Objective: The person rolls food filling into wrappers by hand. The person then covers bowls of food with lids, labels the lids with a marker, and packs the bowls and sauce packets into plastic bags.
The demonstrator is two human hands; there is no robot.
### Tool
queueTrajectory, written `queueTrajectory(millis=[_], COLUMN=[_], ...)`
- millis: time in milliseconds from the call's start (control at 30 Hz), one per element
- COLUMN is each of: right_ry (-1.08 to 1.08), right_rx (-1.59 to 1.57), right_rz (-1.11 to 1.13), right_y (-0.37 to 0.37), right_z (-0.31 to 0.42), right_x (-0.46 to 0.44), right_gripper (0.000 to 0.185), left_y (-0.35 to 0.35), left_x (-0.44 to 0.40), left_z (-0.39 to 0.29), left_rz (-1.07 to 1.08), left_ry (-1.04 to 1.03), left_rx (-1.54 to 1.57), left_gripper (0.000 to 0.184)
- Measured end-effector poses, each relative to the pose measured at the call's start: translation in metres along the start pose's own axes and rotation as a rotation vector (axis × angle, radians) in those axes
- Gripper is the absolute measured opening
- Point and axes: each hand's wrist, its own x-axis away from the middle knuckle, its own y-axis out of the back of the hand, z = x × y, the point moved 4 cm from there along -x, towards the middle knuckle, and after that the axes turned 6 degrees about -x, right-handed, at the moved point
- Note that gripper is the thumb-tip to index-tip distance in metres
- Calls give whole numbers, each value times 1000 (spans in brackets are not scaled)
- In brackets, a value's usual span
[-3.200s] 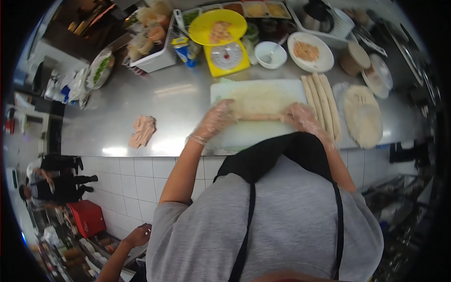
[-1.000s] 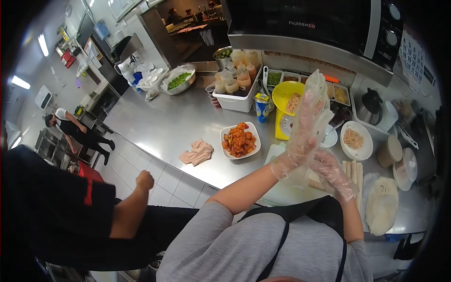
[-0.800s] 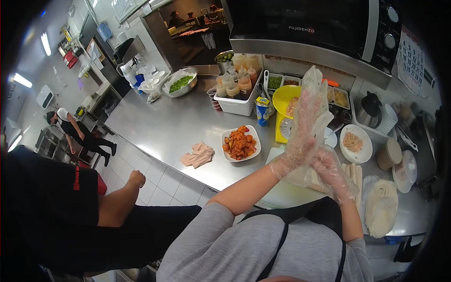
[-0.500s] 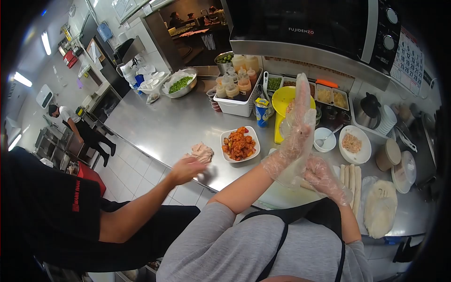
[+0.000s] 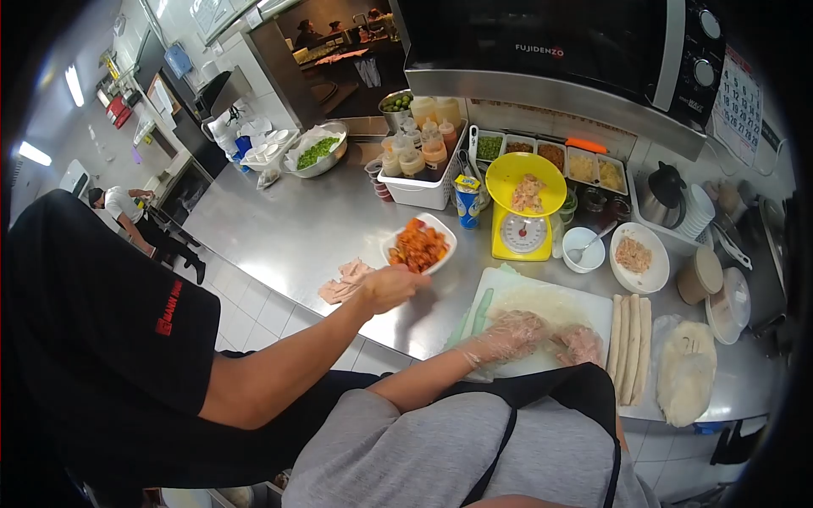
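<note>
On the near part of a white cutting board [image 5: 491, 292], my left hand [image 5: 515, 333] and my right hand [image 5: 579, 344] rest close together in clear plastic gloves. Both have curled fingers, and whatever lies under them is hidden. Pale, floury-looking residue [image 5: 529, 298] covers the board beyond them. Several long pale dough rolls [image 5: 629, 347] line up to the right of my right hand. A light green strip [image 5: 483, 311] lies along the board's left side. Behind the board stands a yellow kitchen scale [image 5: 522, 241], its pan [image 5: 500, 173] holding minced filling [image 5: 528, 193].
At left, a co-worker's hand [image 5: 394, 288] holds a tilted white bowl [image 5: 446, 247] of red-sauced food beside a crumpled pinkish cloth [image 5: 345, 281]. A small bowl with spoon [image 5: 583, 252], a bowl of filling [image 5: 641, 271] and bagged dough [image 5: 686, 372] sit right. A microwave [image 5: 550, 59] overhangs the back.
My raised left hand has come down to the board, and my right hand has shifted slightly lower. The co-worker's hand has moved right to the red-food bowl and tilted it.
</note>
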Motion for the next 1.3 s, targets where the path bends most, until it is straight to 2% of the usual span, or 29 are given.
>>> queueTrajectory(millis=[67,133,233,267,300,333,367,400,467,500,567,700,800,867,933,1067,1133,1167,1233,1267,1300], right_ry=[-98,-133,-191,-182,-123,33,38,82,40,2,-48,-56,-166,-321,-376,-519,-477,-434,-465,-498,-503], right_rx=[14,61,81,142,183,74,71,45,319,330,91,-54,-32,-318,-295,-320,-259,-199,-201,-204,-205], right_rz=[160,165,244,257,176,-28,21,-11,-4,14,-40,-75,-4,-49,6,96,74,51,10,-28,-29], right_y=[-13,-12,-25,-43,-52,-47,-45,-32,-31,-26,-12,1,13,22,29,26,24,24,22,22,21], right_z=[-12,-11,-16,-30,-37,-36,-37,-29,-40,-42,-46,-48,-40,-39,-37,-55,-62,-62,-62,-62,-63], right_x=[1,1,-4,0,4,11,12,10,24,31,37,40,33,28,17,11,7,5,2,1,1], right_gripper=[31,30,27,25,18,19,24,25,25,25,26,26,22,19,20,21,17,15,15,15,15], left_y=[-1,-7,-9,-21,-25,-17,-26,-12,-7,-5,2,19,20,23,23,13,17,17,26,25,25], left_x=[0,-1,2,5,7,7,9,7,17,24,30,35,37,35,28,25,23,21,12,10,7], left_z=[1,8,17,26,26,21,31,29,36,40,44,44,49,54,62,84,90,87,75,71,60], left_rz=[-91,-46,-157,-155,-187,-215,-159,-135,-130,-136,-139,-97,-89,-81,38,122,135,136,-100,-97,-110], left_ry=[-26,-8,-119,-137,-150,-111,-39,-90,-10,8,19,123,163,175,269,342,546,545,406,404,247], left_rx=[-41,-42,46,163,220,192,324,200,35,0,-26,-134,-115,-87,9,35,58,59,-42,-41,-82], left_gripper=[29,27,28,26,22,20,18,15,13,13,14,23,24,23,29,27,26,26,31,31,33])
